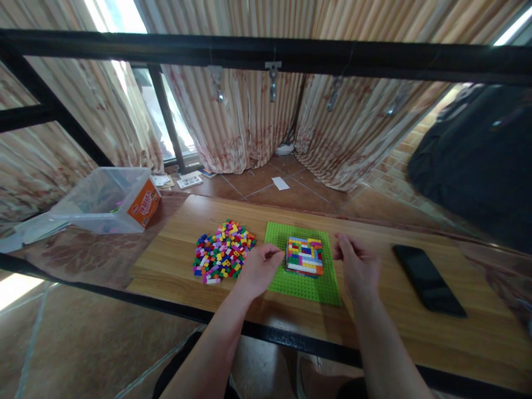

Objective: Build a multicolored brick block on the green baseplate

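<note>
A green baseplate [305,288] lies on the wooden table, and a square block of many-coloured bricks [305,256] is built on its middle. My left hand [260,267] rests on the baseplate's left edge, fingers curled, fingertips touching the left side of the brick block. My right hand [358,265] hovers just right of the baseplate, fingers loosely bent and pointing at the block, nothing visible in it. A pile of loose coloured bricks [222,251] lies left of my left hand.
A black phone [428,279] lies on the table at the right. A clear plastic bin with an orange label [108,199] stands at the far left. A black metal frame bar [266,52] crosses overhead; curtains hang behind.
</note>
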A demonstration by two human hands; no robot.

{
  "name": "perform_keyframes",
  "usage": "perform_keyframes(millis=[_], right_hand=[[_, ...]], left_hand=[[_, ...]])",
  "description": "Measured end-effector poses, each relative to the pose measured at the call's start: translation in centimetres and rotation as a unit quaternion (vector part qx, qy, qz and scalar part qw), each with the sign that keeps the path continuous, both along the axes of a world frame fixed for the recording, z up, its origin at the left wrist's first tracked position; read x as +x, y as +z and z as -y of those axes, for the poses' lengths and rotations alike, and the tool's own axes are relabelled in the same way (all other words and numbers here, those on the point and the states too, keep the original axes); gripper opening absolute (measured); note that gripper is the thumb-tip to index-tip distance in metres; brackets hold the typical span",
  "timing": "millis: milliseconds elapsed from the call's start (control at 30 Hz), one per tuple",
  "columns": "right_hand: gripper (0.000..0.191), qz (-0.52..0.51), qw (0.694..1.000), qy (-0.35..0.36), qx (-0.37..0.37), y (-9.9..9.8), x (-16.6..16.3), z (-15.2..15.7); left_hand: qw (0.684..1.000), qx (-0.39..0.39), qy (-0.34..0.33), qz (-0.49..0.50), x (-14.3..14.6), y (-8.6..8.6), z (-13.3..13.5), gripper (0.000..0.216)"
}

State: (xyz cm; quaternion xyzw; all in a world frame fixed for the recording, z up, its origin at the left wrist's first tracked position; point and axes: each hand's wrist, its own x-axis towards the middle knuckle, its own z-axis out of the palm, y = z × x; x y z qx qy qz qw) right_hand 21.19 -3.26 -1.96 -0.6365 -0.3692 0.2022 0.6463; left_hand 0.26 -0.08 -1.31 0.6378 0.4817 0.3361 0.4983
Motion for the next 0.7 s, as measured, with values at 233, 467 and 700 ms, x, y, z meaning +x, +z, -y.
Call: perform_keyframes(millis=[233, 467, 700], right_hand=[[0.017, 0.144, 0.972, 0.183, -0.009, 0.1, -4.1, 1.1], [0.02, 0.25, 0.937, 0.245, 0.0, -0.6, -5.6, 1.3], [0.019, 0.268, 0.932, 0.244, -0.008, -1.0, -5.5, 1.3]], left_hand=[[0.999, -0.002, 0.007, 0.043, 0.3, -0.1, 0.1, 0.012], [0.992, -0.024, -0.032, 0.116, 0.4, -0.3, 0.3, 0.009], [0.993, -0.03, -0.026, 0.111, 0.5, -0.5, 0.5, 0.009]])
